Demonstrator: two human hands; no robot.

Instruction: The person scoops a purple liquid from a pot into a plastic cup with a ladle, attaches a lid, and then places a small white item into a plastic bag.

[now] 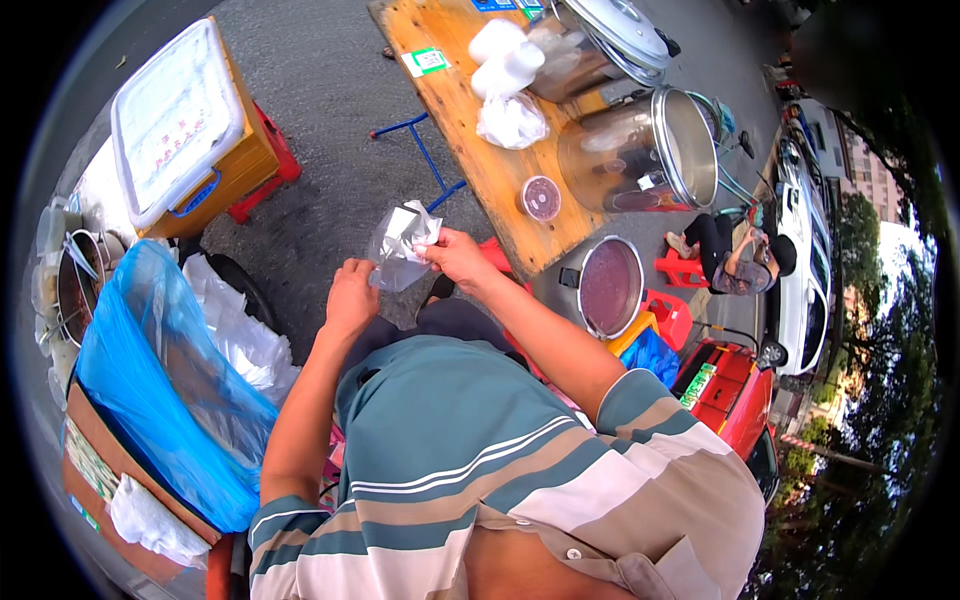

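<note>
Between my hands, in front of my lap, is a small clear plastic bag point(397, 255) with a shiny, crinkled surface. My left hand point(352, 296) pinches its lower left side, fingertips partly turned away from view. At the upper right edge, the thumb and fingers of my right hand point(456, 259) grip the film. The bag looks empty, though glare hides part of it. Just beyond my right hand is the corner of a wooden table point(525, 247). On it stands a lidded clear cup point(541, 199) of dark purplish contents.
Steel pots point(630, 150), white foam containers point(506, 60) and a knotted white bag point(513, 120) occupy the table. A pot of purplish liquid point(611, 289) stands to the right. At left are a blue plastic bag point(150, 360) and a lidded box point(180, 127). A person point(739, 262) sits beyond.
</note>
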